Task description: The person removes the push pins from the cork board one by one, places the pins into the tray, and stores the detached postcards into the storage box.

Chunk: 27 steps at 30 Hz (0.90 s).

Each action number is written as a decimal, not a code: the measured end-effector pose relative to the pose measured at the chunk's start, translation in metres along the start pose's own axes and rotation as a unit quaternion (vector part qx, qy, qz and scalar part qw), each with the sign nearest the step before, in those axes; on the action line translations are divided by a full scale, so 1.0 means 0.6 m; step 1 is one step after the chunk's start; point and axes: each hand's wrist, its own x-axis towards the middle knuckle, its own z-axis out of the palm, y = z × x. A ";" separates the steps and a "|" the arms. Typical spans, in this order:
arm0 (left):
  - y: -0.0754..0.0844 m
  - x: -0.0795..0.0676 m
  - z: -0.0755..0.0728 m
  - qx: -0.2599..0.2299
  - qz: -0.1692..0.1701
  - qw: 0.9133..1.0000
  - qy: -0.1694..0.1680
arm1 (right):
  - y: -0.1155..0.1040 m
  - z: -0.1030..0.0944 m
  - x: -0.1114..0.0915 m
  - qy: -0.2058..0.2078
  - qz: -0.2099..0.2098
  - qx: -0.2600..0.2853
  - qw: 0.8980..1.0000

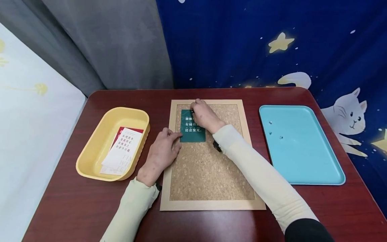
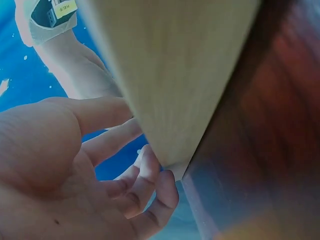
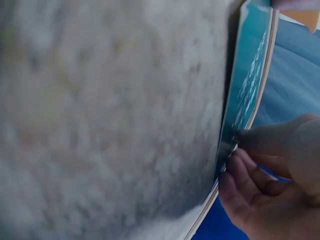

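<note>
A dark green card (image 1: 192, 137) with white writing lies on the upper left of a wood-framed cork board (image 1: 211, 174). At the card's top right corner is my right hand (image 1: 207, 117), covering part of the writing. Its thumb and fingers pinch a small clear push pin (image 3: 235, 140) against the card, mostly hidden by the fingertips. My left hand (image 1: 163, 148) lies across the board's left frame, its fingers loosely bent and its thumb and fingertips at the card's lower left edge.
Left of the board, a yellow basket (image 1: 84, 164) holds several white and red cards (image 1: 124, 148). To the right stands a light blue tray (image 1: 305, 154) with 3 clear push pins (image 1: 281, 137) near its left side. A curtain hangs behind the table.
</note>
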 end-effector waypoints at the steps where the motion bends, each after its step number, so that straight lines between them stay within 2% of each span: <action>1: 0.000 0.001 -0.001 0.000 0.000 1.000 -0.001 | 0.001 -0.001 0.002 -0.003 -0.001 0.003 1.000; 8: 0.004 0.003 -0.008 0.006 -0.008 1.000 -0.013 | 0.006 -0.006 0.013 -0.024 0.002 0.018 1.000; 15: 0.004 0.006 -0.006 -0.021 -0.001 1.000 0.000 | 0.008 -0.007 0.021 -0.027 0.014 0.019 0.999; 20: 0.001 0.012 -0.003 -0.023 0.016 1.000 0.007 | 0.006 -0.007 0.023 -0.031 0.001 -0.006 1.000; 27: -0.002 0.021 0.002 -0.009 0.034 0.999 0.019 | -0.001 -0.004 0.025 -0.021 -0.016 -0.083 0.996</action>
